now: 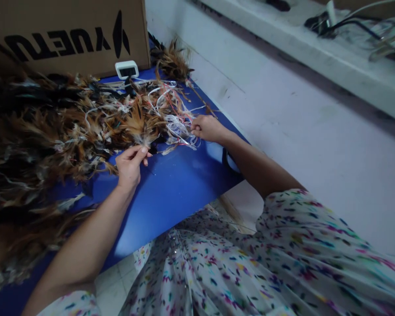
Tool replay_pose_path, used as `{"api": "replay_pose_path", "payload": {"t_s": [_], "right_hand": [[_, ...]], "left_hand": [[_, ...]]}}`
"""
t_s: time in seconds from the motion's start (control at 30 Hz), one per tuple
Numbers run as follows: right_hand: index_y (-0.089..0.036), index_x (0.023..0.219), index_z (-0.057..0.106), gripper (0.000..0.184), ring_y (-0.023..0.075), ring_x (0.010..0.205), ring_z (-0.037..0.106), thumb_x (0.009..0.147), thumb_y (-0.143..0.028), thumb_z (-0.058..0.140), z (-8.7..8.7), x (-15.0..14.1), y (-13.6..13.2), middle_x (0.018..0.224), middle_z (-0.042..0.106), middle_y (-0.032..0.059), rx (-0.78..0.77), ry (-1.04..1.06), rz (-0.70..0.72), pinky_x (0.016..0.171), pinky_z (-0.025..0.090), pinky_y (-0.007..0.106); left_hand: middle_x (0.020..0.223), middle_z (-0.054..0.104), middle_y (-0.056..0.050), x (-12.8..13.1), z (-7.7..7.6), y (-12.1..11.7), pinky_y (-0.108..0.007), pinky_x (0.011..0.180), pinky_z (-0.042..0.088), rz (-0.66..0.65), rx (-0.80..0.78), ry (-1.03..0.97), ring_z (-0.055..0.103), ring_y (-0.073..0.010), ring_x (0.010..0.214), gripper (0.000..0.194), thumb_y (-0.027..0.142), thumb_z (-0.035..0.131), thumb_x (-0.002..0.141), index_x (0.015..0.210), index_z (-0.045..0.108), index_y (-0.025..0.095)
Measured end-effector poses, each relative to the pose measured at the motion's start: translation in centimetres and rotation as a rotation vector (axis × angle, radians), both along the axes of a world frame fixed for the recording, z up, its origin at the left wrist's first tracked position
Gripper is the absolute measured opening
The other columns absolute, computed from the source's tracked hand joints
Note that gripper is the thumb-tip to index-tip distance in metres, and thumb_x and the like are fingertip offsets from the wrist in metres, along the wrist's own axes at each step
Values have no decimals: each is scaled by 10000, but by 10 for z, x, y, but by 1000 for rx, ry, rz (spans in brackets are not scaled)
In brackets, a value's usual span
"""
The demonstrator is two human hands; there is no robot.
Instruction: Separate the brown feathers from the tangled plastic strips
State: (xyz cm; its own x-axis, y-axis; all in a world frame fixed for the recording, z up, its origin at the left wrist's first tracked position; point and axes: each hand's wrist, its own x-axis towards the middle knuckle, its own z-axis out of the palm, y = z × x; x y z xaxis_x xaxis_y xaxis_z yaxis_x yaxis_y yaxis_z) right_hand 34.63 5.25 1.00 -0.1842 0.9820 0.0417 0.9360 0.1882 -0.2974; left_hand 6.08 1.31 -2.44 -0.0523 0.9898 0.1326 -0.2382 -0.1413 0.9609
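Observation:
My left hand [131,164] pinches the pale base of a small bunch of brown feathers [138,123], whose tips fan out away from me. At the right edge of a tangle of white and red strings [177,127], my right hand [208,128] has its fingers closed together. What sits between those fingertips, if anything, is too small to make out. A large heap of brown and black feathers [72,118] spreads to the left of both hands, some with white bindings at their bases.
The blue table [171,184] runs along a white wall [283,114]. At the back stand a cardboard box [69,22], a small white digital display [127,69] and another feather bundle [174,61]. Cables [352,24] lie on a ledge [303,48] at upper right.

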Motion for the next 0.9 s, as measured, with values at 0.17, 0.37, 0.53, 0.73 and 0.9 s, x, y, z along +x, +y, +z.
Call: {"api": "replay_pose_path", "payload": {"t_s": [0.17,0.37,0.53,0.73,0.9], "right_hand": [[-173,708,651,105,145,703,601,799,-126,626,1,4,4,728,684,33,19,311,-116,682,457,268],[-171,711,615,197,61,490,486,814,-226,774,23,15,-9,562,594,-26,-73,925,-235,475,383,192],[-174,695,609,214,60,515,544,855,-215,746,36,18,-19,639,663,8,-125,1091,-247,455,398,170],[-189,700,600,199,65,493,529,845,-191,735,32,23,-16,618,642,-3,-39,1048,-292,434,375,182],[-177,729,610,118,92,510,529,793,-90,656,20,33,-16,573,608,-18,60,791,-328,512,413,223]], "left_hand": [[582,686,-19,-1,-2,-1,-203,419,372,15,16,0,487,-60,400,294,391,883,618,710,753,144],[575,687,-10,-1,-3,0,-202,423,375,11,57,-2,486,-58,388,284,382,889,619,707,755,148],[570,690,-11,-2,-3,0,-199,419,374,22,77,14,492,-58,386,275,384,889,616,699,761,155],[582,694,-7,-4,-6,-2,-195,428,381,59,125,37,498,-57,397,214,346,862,647,713,771,164],[598,693,-6,-4,-6,-9,-195,439,387,81,149,83,497,-56,413,220,363,846,673,710,762,162]]}}
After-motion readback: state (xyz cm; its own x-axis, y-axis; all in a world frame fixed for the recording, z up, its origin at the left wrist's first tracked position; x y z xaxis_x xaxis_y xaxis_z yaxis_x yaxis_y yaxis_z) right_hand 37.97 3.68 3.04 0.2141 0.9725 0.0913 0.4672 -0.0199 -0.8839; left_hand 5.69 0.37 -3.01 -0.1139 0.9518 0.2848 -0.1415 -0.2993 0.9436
